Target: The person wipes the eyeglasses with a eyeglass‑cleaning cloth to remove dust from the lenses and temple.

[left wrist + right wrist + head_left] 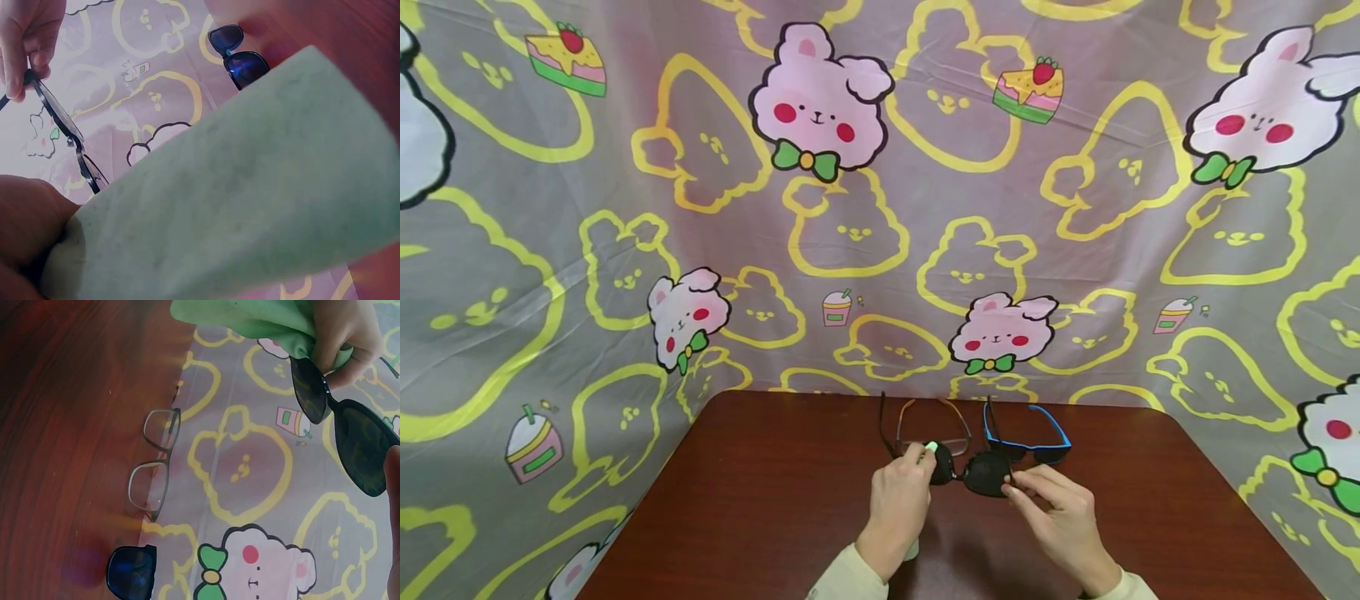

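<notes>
Black sunglasses (987,473) with dark lenses are held up over the table between both hands. My left hand (898,500) pinches a pale green cloth (262,322) around the lens on the left side. The cloth hangs below that hand and fills much of the left wrist view. My right hand (1063,512) grips the opposite end of the frame by the hinge, between thumb and fingers. The nearer lens is partly covered by cloth and fingers in the head view.
Behind the hands on the brown table (737,492) lie clear eyeglasses (156,462) with a thin frame. To their right are blue-framed sunglasses (1026,443). A patterned curtain (880,250) encloses the table's back and sides.
</notes>
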